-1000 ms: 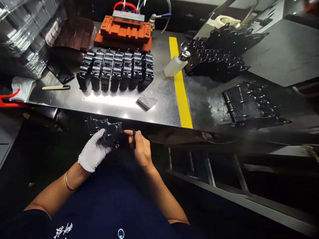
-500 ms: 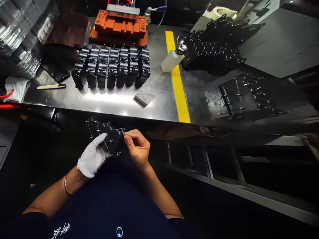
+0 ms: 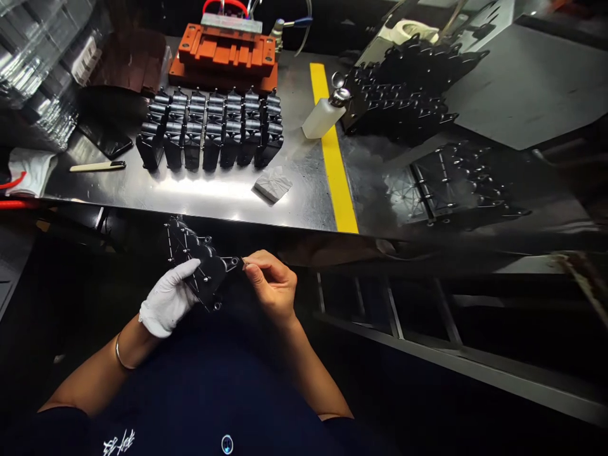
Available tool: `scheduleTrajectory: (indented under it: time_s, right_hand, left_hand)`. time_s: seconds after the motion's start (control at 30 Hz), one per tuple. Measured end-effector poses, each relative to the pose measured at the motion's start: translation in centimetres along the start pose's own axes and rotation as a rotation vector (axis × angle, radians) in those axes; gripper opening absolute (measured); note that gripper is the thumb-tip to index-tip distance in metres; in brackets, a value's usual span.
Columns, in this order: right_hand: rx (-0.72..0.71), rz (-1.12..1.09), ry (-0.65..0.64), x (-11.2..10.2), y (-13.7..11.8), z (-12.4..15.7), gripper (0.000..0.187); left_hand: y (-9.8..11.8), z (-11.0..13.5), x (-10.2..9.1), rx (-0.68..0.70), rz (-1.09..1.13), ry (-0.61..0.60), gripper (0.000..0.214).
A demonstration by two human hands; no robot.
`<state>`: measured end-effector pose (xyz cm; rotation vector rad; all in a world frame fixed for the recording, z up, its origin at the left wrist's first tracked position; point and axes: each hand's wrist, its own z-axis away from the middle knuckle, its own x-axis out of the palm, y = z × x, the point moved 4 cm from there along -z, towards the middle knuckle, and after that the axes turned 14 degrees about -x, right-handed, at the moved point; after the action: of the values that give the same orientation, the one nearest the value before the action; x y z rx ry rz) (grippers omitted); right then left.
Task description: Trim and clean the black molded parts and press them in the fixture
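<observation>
My left hand [image 3: 167, 299], in a white glove, is closed around a black plastic housing [image 3: 197, 263] held in front of my lap, below the table's front edge. My right hand [image 3: 272, 285], bare, is pinched at the housing's right tab; whatever small thing it pinches is too small to make out. On the steel table [image 3: 213, 196] stand rows of upright black parts [image 3: 213, 130], well beyond both hands.
An orange fixture [image 3: 225, 54] sits behind the rows. A folded grey cloth [image 3: 273, 183], a white squeeze bottle [image 3: 323, 114] and a yellow tape stripe [image 3: 335, 164] lie mid-table. Piles of black housings [image 3: 403, 88] fill the right side. A flat tool [image 3: 97, 166] and a white glove [image 3: 28, 171] lie left.
My right hand came up to the housing's right tab and pinched there. My left hand tilted the housing and shifted it slightly right and up.
</observation>
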<state>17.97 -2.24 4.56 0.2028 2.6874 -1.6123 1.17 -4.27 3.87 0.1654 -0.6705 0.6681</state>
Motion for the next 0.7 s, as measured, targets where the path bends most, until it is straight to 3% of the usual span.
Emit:
scheduleTrajectory:
  time_s: [0.2, 0.3, 0.37, 0.43, 0.53, 0.63, 0.7]
  right_hand:
    - [-0.047, -0.016, -0.027, 0.7, -0.8, 0.2, 0.011]
    - [-0.043, 0.054, -0.032, 0.5, 0.0, 0.1, 0.011]
    - [-0.025, 0.126, -0.072, 0.2, 0.2, 0.0, 0.015]
    - [-0.041, 0.167, -0.194, 0.0, -0.1, -0.1, 0.023]
    - [-0.212, 0.130, -0.458, 0.3, -1.7, -0.1, 0.037]
    - [-0.428, 0.121, -0.641, 0.7, -3.4, -0.1, 0.047]
    - [-0.495, 0.171, -0.703, 0.9, -3.8, -0.1, 0.052]
  left_hand:
    - [0.5, -1.2, -0.9, 0.037, -0.044, -0.054, 0.017]
    - [0.3, -0.7, -1.0, 0.041, -0.203, -0.138, 0.015]
    - [0.4, 0.0, -0.6, 0.079, -0.365, -0.221, 0.025]
    - [0.9, 0.8, -0.2, 0.164, -0.505, -0.278, 0.042]
    - [2.3, 1.4, 0.0, 0.267, -0.621, -0.272, 0.056]
    - [3.2, 1.3, -0.3, 0.277, -0.691, -0.268, 0.061]
    - [3.3, 1.0, -0.5, 0.258, -0.719, -0.277, 0.063]
